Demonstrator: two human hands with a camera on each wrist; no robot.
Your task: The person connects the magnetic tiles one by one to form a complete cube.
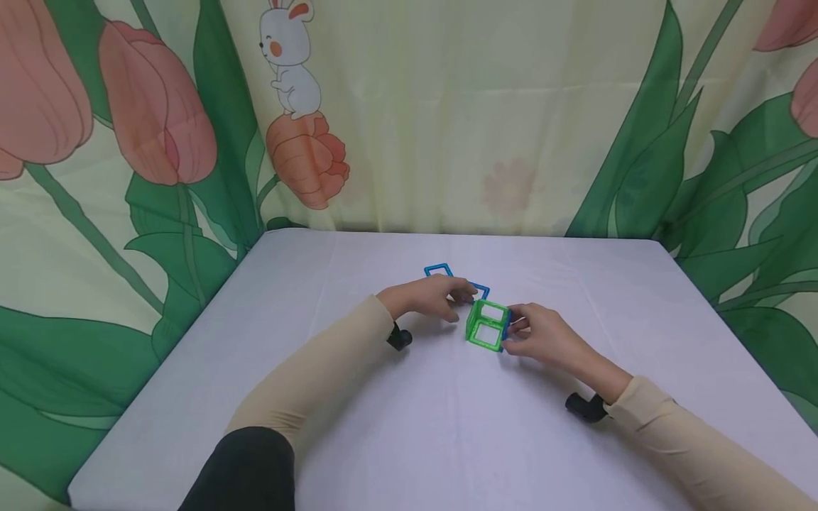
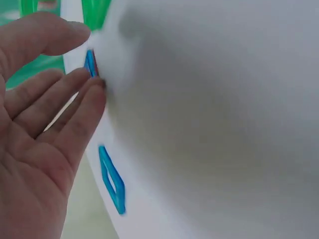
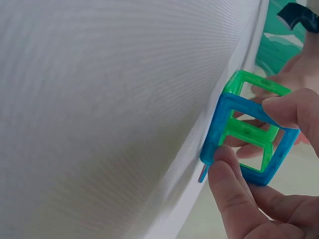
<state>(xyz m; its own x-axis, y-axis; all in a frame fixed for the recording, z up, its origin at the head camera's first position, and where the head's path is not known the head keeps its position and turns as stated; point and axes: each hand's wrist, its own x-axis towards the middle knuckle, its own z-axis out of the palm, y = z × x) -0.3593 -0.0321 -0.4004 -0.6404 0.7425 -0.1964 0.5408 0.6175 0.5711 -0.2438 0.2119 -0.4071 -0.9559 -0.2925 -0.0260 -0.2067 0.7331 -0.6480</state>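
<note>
Green square magnetic tiles (image 1: 488, 323) stand joined as a small box shape near the middle of the table. On its right side is a blue square magnetic tile (image 3: 214, 130), which my right hand (image 1: 546, 333) pinches between thumb and fingers. My left hand (image 1: 431, 294) reaches in from the other side, its thumb apart from the fingers. Its fingertips are right at another blue tile (image 2: 90, 62) lying flat behind the green box. A further blue tile (image 1: 438, 267) lies farther back, partly hidden by the left hand in the head view.
A white cloth covers the table (image 1: 383, 440). Behind it hangs a curtain (image 1: 447, 128) printed with tulips, leaves and a rabbit on a carrot. Black camera mounts (image 1: 584, 408) are worn at both wrists.
</note>
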